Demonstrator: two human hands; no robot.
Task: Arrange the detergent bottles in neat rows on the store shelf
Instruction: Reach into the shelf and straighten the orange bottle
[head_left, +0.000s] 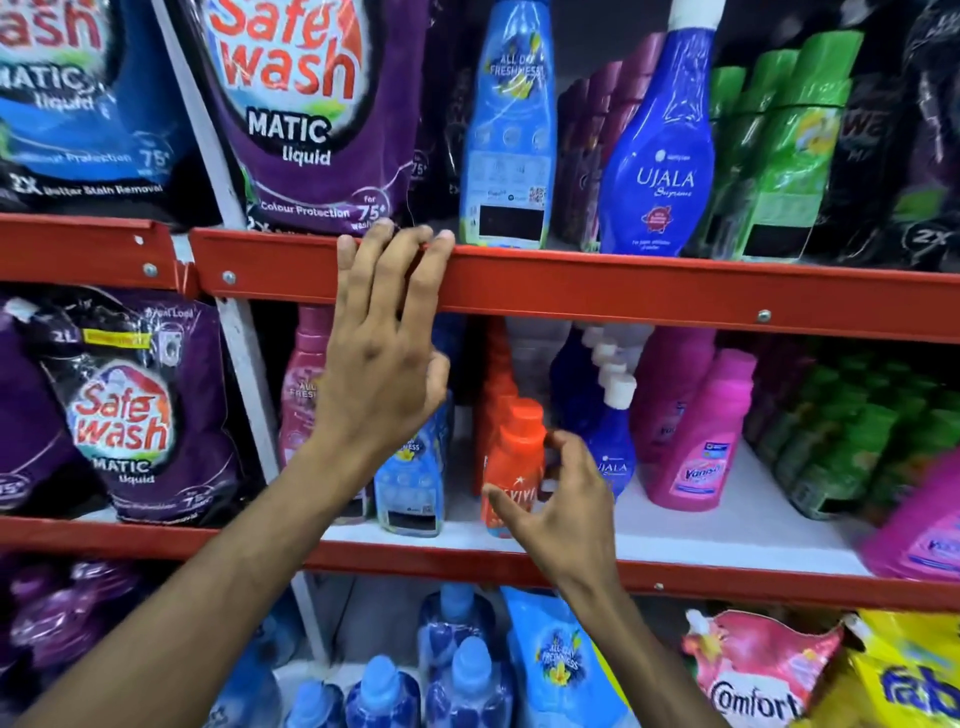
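Note:
My left hand (382, 343) rests flat on the red front rail (649, 291) of the upper shelf, fingers spread and holding nothing. My right hand (558, 499) hovers open just in front of an orange bottle (514, 447) on the middle shelf, thumb and fingers curled either side of it; I cannot tell if they touch it. More orange bottles line up behind it. To its left stands a light blue bottle (413, 483), to its right a dark blue Ujala bottle (613, 447) with a white cap and a pink Vanish bottle (701, 436).
Purple Safe wash pouches (140, 410) fill the left bay. The upper shelf holds a light blue bottle (511, 130), a tall Ujala bottle (660, 150) and green bottles (784, 150). Green bottles (852, 441) stand at the middle right. Blue bottles and pouches (758, 670) sit below.

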